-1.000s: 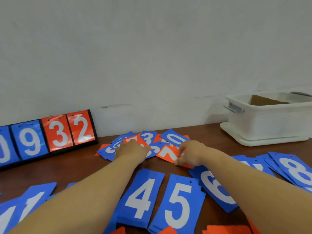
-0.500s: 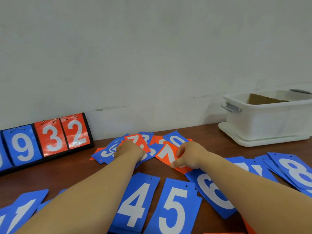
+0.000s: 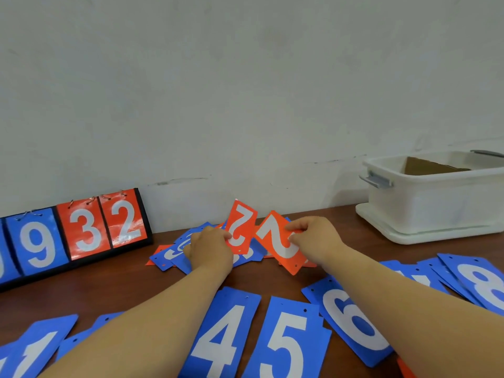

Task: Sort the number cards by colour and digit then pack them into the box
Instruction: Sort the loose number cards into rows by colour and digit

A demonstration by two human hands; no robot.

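While two cards are raised above the mixed pile [image 3: 174, 253], hold each by its edge so the digit is not covered. The left hand [image 3: 211, 251] pinches the first orange 2 card [image 3: 241, 227], which stands nearly upright. The right hand [image 3: 317, 238] pinches the second orange 2 card [image 3: 276, 242], tilted and just beside the first. Colour and digit match, so the step is probably to join them.

1. Align the edges and punched holes, digits the same way up.
2. Lay the pair on a bare part of the tabletop [image 3: 272, 279], apart from the blue 4 card [image 3: 226, 336], blue 5 card [image 3: 286, 339] and blue 6 card [image 3: 351, 323].

The box [image 3: 436, 205] stands well apart at the right; packing follows sorting.
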